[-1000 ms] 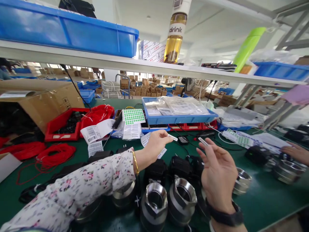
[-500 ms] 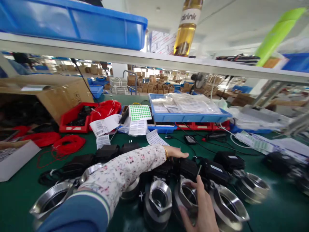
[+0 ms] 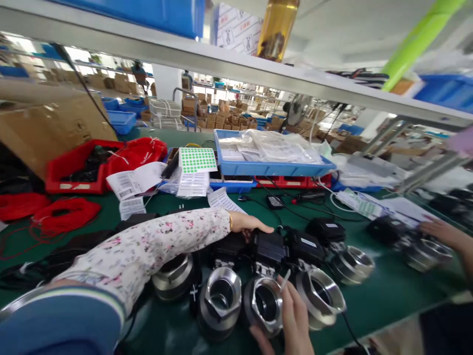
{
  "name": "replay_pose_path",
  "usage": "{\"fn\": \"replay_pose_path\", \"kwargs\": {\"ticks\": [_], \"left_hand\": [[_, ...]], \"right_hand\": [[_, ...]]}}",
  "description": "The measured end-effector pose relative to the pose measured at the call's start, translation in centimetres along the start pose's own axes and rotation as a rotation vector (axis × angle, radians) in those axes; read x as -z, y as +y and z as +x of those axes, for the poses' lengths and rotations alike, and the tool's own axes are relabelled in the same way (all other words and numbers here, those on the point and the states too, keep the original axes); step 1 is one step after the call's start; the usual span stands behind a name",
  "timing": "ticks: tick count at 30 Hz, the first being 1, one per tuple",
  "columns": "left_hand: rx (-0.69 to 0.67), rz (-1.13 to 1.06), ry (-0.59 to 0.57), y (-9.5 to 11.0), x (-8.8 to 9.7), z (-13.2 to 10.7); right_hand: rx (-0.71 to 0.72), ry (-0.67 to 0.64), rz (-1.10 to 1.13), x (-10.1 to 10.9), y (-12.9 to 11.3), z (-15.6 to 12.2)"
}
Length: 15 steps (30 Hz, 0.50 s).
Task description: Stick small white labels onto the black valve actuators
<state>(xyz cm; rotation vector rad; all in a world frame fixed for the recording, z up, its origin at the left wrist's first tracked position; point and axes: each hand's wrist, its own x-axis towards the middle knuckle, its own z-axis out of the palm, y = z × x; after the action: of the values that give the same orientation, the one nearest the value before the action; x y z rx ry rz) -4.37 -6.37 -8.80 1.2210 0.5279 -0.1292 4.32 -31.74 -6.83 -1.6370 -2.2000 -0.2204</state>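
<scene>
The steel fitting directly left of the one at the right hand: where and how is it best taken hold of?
I would grip the steel fitting around its rounded outer wall, below the hexagonal rim, coming from the near side: its mouth tilts up towards the viewer, and a black box sits at its far side.

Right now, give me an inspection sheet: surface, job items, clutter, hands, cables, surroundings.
Surface: green tabletop, crowded.
Job items: black box, hex-mouthed steel fitting, similar ones alongside; small white strip.
Clutter: red cord coil, green-dot sticker sheet, printed label sheet.
Hands: left hand at the black box; right hand pinches the white strip by the fitting.
Cables: white cable behind; black cable toward the front edge.
Surroundings: overhead shelf; co-worker's hand at right.
</scene>
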Motion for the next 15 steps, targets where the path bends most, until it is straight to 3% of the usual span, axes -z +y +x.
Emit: {"fn": "replay_pose_path", "kwargs": {"ticks": [2,3,4,7,8,11,15], "left_hand": [[-0.038,-0.029,0.005,-0.5,0.2,0.2],[-0.045,-0.038,0.006,-0.7,0.3,0.3],[-0.047,-0.042,0.007,-0.8,0.3,0.4],[-0.056,-0.026,0.013,-1.0,0.2,0.6],[-0.063,-0.019,0.008,-0.9,0.2,0.5],[-0.079,-0.012,-0.009,-0.6,0.2,0.0],[-0.068,-0.061,-0.046,-0.1,0.4,-1.3]], "right_hand": [[-0.030,0.002,0.096,0.8,0.7,0.4],[-0.119,0.038,0.208,1.4,1.1,1.0],[-0.279,0.097,0.367,2.0,1.5,1.9],[-0.943,0.317,0.952,3.3,2.7,5.8],[-1.065,0.321,1.132,3.5,3.0,7.2],[-1.213,0.294,1.298,3.3,3.8,10.5],[-1.153,0.136,1.074,1.8,4.3,11.5]]}}
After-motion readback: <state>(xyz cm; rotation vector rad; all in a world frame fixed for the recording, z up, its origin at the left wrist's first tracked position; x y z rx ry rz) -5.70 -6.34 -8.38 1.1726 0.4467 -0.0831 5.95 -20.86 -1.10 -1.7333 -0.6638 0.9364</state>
